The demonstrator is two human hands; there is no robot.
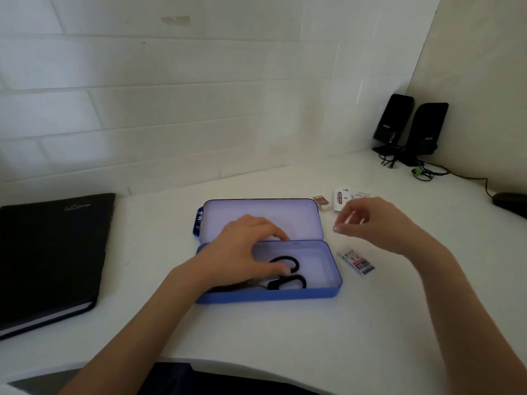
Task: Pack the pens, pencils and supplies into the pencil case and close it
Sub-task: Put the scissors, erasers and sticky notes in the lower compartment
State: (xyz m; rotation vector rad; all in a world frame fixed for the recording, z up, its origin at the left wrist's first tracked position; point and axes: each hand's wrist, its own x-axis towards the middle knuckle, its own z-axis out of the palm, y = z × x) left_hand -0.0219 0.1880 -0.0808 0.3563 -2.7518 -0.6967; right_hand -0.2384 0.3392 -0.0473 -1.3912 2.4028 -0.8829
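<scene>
The blue tin pencil case [332, 283] lies open in the middle of the white desk, its lid [302, 220] folded back flat. Black-handled scissors [288, 280] lie inside the tray, blades pointing left under my left hand [242, 252]. That hand reaches over the tray: its fingertips touch the upper scissor handle and its thumb lies near the hinge edge. My right hand [370, 223] hovers right of the case with loosely curled fingers, and I see nothing in it. A small clear pack labelled 28 [358, 262] lies just right of the tray.
A white box [342, 199] and a small brown item [320, 201] lie behind the case's right end. A black notebook [48, 258] lies at the left. Two black speakers [410, 126] with cables stand in the back right corner, and a dark object [510, 202] sits at the right edge.
</scene>
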